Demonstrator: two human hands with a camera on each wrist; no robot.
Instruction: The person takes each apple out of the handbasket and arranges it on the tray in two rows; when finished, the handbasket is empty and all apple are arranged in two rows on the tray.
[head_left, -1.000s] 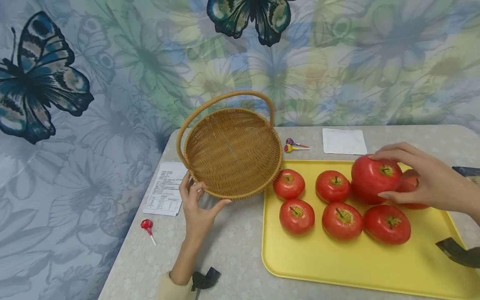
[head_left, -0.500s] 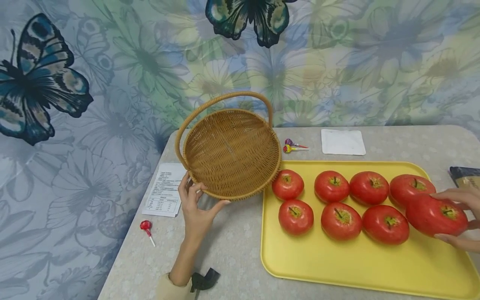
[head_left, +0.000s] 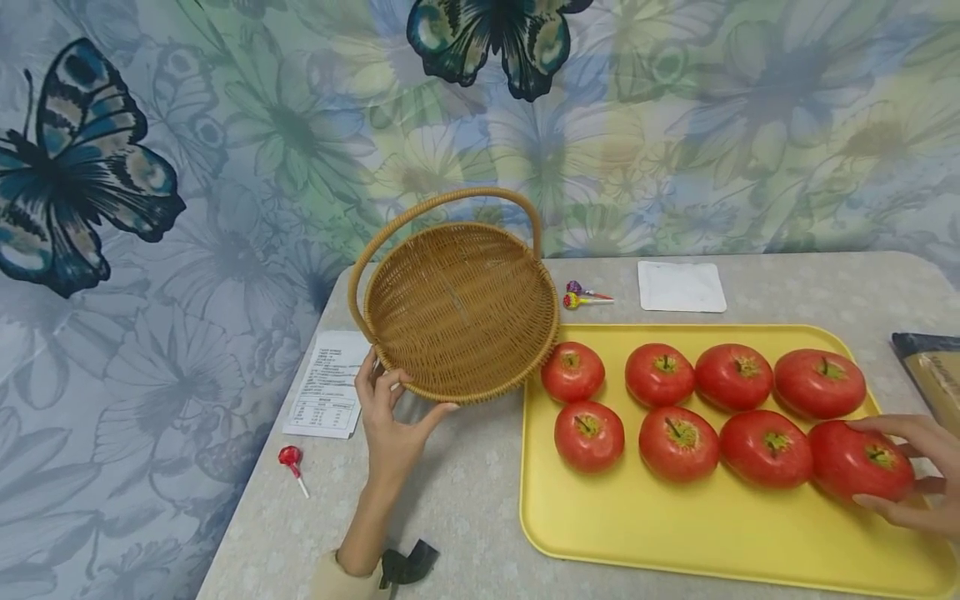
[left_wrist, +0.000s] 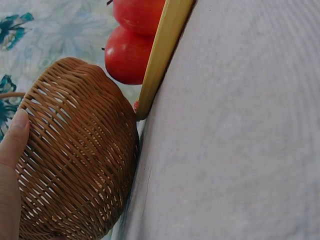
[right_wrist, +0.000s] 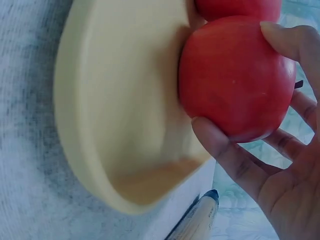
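Note:
My left hand [head_left: 393,437] grips the near left rim of a brown wicker basket [head_left: 461,312]. The basket is tilted so that its bare inside faces me, and its hooped handle stands up at the back. In the left wrist view the thumb [left_wrist: 16,132] lies over the basket's rim. On the right, my right hand [head_left: 926,479] holds a red apple [head_left: 858,462] at the right end of the front row on a yellow tray [head_left: 675,533]. The right wrist view shows thumb and fingers around that apple [right_wrist: 232,80], close over the tray. Several more apples [head_left: 678,446] sit in two rows.
Behind the tray lie two lollipops [head_left: 588,296] and a white packet [head_left: 681,287]. A printed paper [head_left: 326,387] and a red lollipop [head_left: 292,467] are left of the basket. A brown package [head_left: 933,367] lies at the right edge. A floral curtain [head_left: 637,125] hangs behind the table.
My right hand has carried the apple from above the back row rightward and down to the right end of the front row. My left hand and the basket have stayed put.

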